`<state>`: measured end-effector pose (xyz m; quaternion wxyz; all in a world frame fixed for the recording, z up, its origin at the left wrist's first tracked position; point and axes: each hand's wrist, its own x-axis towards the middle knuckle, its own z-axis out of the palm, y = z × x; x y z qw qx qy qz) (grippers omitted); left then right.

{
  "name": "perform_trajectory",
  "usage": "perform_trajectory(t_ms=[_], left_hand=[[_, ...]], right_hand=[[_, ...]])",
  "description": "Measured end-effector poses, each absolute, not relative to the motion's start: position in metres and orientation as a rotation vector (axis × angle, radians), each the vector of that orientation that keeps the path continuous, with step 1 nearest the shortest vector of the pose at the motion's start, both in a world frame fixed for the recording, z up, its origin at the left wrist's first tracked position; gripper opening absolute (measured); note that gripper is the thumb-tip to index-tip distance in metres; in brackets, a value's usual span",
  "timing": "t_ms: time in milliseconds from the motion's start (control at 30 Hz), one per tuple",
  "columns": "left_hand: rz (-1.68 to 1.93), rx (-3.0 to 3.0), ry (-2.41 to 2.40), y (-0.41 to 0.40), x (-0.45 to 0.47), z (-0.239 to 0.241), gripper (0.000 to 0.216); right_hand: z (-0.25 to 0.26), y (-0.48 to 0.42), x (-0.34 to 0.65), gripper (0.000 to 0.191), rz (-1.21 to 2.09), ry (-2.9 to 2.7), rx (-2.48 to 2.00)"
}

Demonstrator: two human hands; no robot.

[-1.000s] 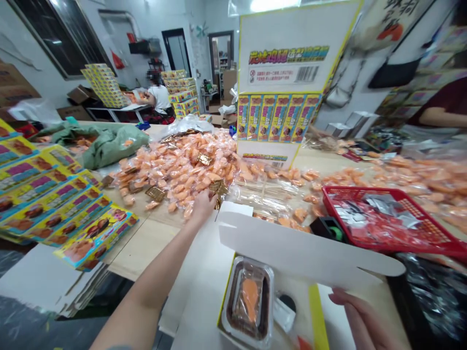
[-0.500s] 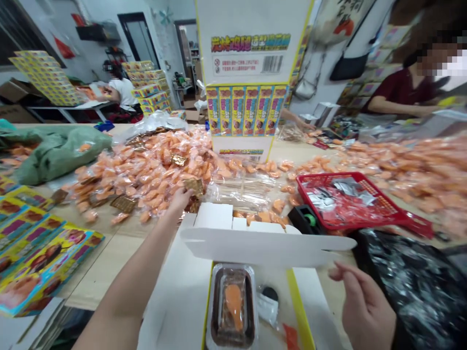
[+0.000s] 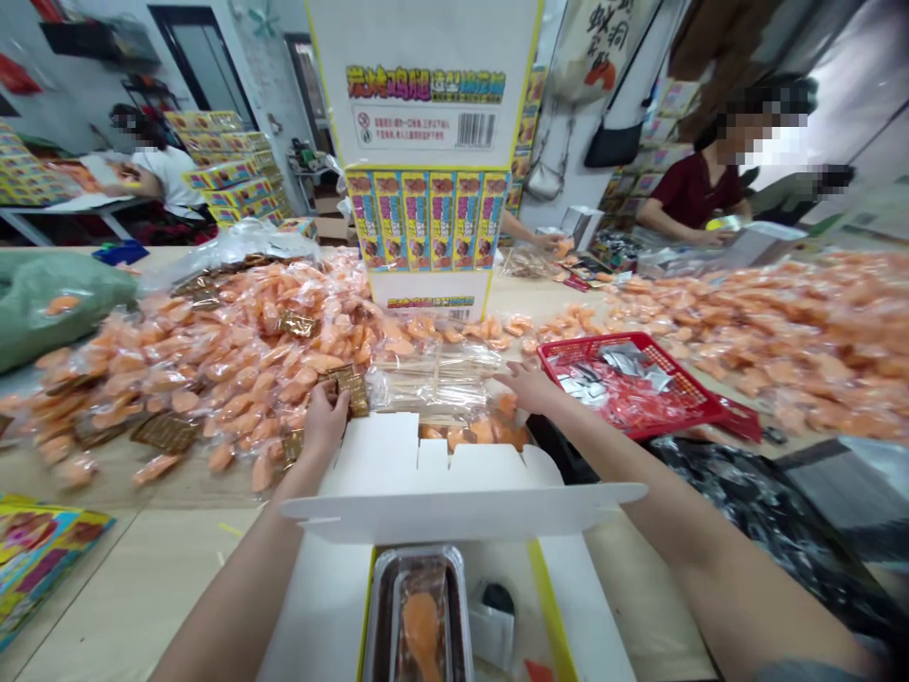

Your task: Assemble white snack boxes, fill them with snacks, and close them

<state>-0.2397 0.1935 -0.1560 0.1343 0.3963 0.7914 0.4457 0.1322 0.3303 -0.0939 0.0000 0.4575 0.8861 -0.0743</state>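
My left hand [image 3: 327,417] is closed on the edge of a gold-brown foil packet [image 3: 349,390], beside the heap of wrapped orange drumstick-shaped pieces [image 3: 241,350]. My right hand [image 3: 531,386] reaches forward, fingers stretched out, by the right end of the thin wooden sticks [image 3: 433,379] in clear plastic. It holds nothing that I can see; an orange piece [image 3: 507,405] is just under it. Between my arms stands an open white carton [image 3: 312,587]. Inside lie a foil tray [image 3: 458,606] with a wrapped orange piece [image 3: 421,630] and a small white packet with a black round end [image 3: 493,625].
A red basket [image 3: 710,412] of red and silver packets sits to the right, near black plastic [image 3: 753,511]. A tall printed display box [image 3: 426,133] rises behind the sticks. More orange pieces [image 3: 802,332] cover the right side. Two people work farther back.
My right hand has moved forward from beside the carton to the sticks. My left hand has drawn slightly back with the gold-brown packet. The view has swung right.
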Motion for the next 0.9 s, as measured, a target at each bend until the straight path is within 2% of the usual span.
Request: perform_trajectory(t_ms=[33, 133, 200, 300, 367, 433, 633, 800, 900], left_hand=[[1.310, 1.168, 2.324, 0.191, -0.240, -0.155, 0.049], [1.473, 1.240, 2.449, 0.183, -0.235, -0.141, 0.053], [1.563, 1.447, 2.362, 0.185, -0.224, -0.125, 0.044], [1.401, 1.583, 1.773, 0.205, -0.192, -0.100, 0.037], [1.200, 1.331, 1.390, 0.222, -0.167, -0.090, 0.048], [1.091, 1.061, 1.200, 0.233, -0.148, -0.090, 0.054], [1.218, 0.679, 1.282, 0.213, -0.157, -0.106, 0.034], [1.415, 0.436, 1.337, 0.162, -0.185, -0.089, 0.015], [1.537, 0.242, 1.349, 0.121, -0.201, -0.076, 0.016]], right_hand=[[-0.098, 0.340, 0.129, 0.050, -0.253, 2.760, 1.424], [-0.102, 0.358, 0.131, 0.025, -0.310, 2.724, 1.443], [-0.096, 0.361, 0.130, 0.015, -0.347, 2.722, 1.546], [-0.087, 0.351, 0.108, 0.027, -0.450, 2.773, 1.678], [-0.086, 0.340, 0.082, 0.031, -0.570, 2.851, 1.616], [-0.090, 0.335, 0.061, 0.032, -0.644, 2.896, 1.546], [-0.110, 0.373, 0.093, 0.027, -0.338, 2.627, 1.899], [-0.121, 0.383, 0.119, 0.029, -0.232, 2.593, 1.892], [-0.105, 0.373, 0.116, 0.044, -0.198, 2.715, 1.852]])
